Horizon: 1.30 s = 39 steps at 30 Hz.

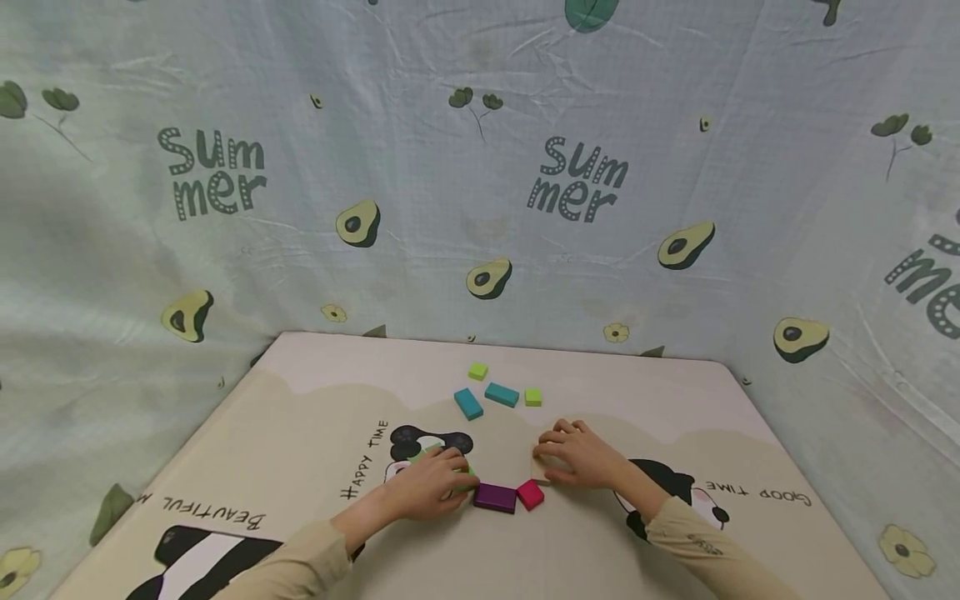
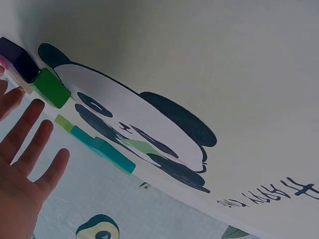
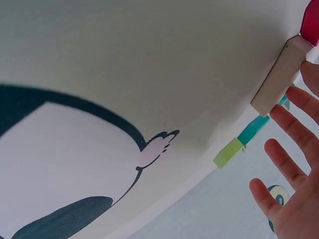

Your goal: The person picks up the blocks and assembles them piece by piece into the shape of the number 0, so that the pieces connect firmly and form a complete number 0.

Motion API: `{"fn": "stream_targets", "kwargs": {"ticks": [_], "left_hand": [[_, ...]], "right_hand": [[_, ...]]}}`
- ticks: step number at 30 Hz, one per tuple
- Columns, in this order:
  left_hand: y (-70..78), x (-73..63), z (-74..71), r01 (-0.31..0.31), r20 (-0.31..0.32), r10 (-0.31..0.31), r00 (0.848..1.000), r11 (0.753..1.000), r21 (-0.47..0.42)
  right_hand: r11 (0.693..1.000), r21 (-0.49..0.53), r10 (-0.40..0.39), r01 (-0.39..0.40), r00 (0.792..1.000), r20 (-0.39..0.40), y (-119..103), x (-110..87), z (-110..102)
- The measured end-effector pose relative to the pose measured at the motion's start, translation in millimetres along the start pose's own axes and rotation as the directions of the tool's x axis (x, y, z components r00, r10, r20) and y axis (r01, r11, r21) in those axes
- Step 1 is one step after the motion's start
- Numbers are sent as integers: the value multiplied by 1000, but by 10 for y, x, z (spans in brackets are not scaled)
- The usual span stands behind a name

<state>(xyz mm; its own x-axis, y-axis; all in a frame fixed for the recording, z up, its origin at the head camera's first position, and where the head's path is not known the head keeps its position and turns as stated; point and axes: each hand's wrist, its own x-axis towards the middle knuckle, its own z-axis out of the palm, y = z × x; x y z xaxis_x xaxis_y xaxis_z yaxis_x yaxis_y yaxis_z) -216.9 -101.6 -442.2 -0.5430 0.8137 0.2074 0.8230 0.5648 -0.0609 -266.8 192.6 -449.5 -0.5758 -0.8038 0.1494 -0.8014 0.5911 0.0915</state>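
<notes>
A purple block [image 1: 495, 497] and a red block [image 1: 530, 494] lie side by side between the two hands on the printed tabletop. At the purple block's left end is a green block [image 2: 52, 88], mostly covered by my left hand [image 1: 438, 483] in the head view. My left fingers are spread close to it; contact is unclear. Beside the red block lies a plain wooden block [image 3: 282, 74]. My right hand [image 1: 577, 455] is over it, thumb and forefinger at its side and the other fingers extended and spread.
Farther back lie two teal blocks [image 1: 502, 394] and two lime blocks [image 1: 533, 397], loosely grouped. Panda drawings and lettering are printed on the tabletop [image 1: 300, 433]. A hanging avocado-print cloth [image 1: 420, 167] surrounds the back and sides.
</notes>
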Motion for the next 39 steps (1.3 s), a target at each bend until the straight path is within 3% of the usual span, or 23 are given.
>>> {"fn": "stream_targets", "kwargs": {"ticks": [7, 17, 24, 33, 39], "left_hand": [[-47, 41, 20, -1, -52, -1, 999, 999, -35], [-191, 113, -10, -12, -149, 6, 989, 999, -39], [-381, 195, 64, 51, -170, -49, 984, 999, 4], [-592, 395, 168, 157, -250, -135, 959, 985, 71], [-697, 488, 212, 191, -255, -160, 953, 976, 102]], "right_hand": [[1000, 14, 24, -25, 999, 30, -16, 6, -13], [999, -33, -22, 21, 999, -24, -27, 5, -21], [1000, -20, -3, 3, 1000, -1, -17, 7, -10], [998, 35, 48, -49, 999, 19, -30, 8, -56], [998, 34, 43, -43, 999, 18, -51, 16, -39]]}}
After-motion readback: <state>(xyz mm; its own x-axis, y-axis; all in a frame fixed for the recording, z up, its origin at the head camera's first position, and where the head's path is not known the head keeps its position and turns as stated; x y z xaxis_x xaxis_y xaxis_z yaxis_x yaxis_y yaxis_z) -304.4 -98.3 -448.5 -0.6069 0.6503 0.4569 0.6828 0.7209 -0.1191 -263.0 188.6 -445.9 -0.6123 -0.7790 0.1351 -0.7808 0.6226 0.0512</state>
